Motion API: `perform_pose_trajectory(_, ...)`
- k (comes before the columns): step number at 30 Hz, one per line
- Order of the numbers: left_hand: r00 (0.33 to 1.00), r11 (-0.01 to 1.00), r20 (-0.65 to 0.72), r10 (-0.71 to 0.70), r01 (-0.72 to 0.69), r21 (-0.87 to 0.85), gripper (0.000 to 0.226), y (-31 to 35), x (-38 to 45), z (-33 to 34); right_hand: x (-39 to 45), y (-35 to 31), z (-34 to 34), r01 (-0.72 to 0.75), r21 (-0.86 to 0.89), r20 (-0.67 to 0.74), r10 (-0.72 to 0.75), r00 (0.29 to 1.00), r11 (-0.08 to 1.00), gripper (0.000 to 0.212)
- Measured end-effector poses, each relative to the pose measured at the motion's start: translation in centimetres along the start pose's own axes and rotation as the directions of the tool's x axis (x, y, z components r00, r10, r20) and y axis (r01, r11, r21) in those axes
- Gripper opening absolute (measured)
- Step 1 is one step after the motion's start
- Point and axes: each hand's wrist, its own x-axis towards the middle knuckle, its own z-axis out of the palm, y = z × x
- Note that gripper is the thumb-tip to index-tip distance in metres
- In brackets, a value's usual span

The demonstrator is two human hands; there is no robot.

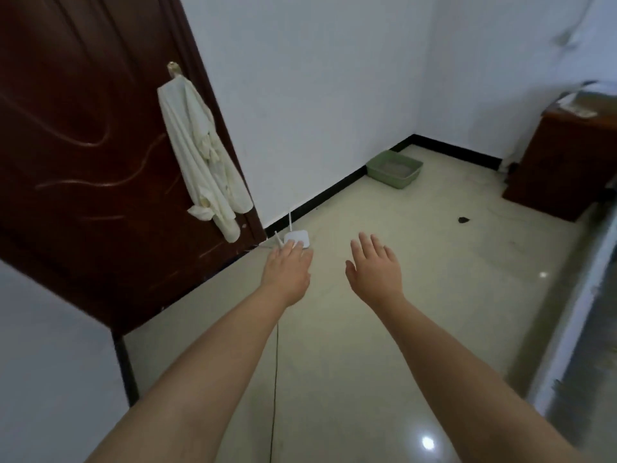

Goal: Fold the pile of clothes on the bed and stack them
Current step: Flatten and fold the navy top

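Glossy tiled floor (pixel 384 379), white router (pixel 298 237), green tray (pixel 395 169), perhaps litter

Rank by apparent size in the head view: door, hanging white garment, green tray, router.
1. door
2. white garment
3. green tray
4. router, partly hidden by the left hand; tray sits farther off, so true sizes unsure.

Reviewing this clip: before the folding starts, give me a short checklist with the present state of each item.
1. Left hand free, fingers straight: ok.
2. Right hand free, fingers straight: ok.
3. Pile of clothes in view: not ok, none visible.
4. Bed in view: cannot tell; only a blurred edge at the right.
5. Floor ahead free to walk: not ok, a router and its cable lie near the door.
6. White garment on the door part of the pile: cannot tell.
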Motion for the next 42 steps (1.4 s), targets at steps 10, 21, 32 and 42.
perform_pose_trajectory(10, 0.890, 0.889, -0.024, 0.456, -0.457, -0.029, 0.053, 15.4, 19.8, -2.7, 1.6, 19.7, 0.8, -0.440, -0.232, -0.031, 0.446, 0.895, 0.867, 0.045)
perform_pose_trajectory(21, 0.676, 0.690, -0.172, 0.716, -0.723, 0.030, 0.054, 38.2, 38.4, -10.9, 7.0, 46.3, -3.5, -0.723, -0.232, -0.286, 0.665, 0.690, 0.650, 0.041)
perform_pose_trajectory(32, 0.564, 0.595, -0.257, 0.785, -0.802, 0.054, 0.053, 57.7, 61.0, -16.4, 15.1, 70.7, -3.4, -0.878, -0.201, -0.365, 0.798, 0.479, 0.435, 0.036)
perform_pose_trajectory(42, 0.231, 0.261, -0.172, 0.958, -0.950, 0.174, 0.048, 81.2, 76.3, -21.2, 16.9, 89.8, -4.5, -0.991, -0.120, -0.301, 0.949, 0.090, 0.056, 0.051)
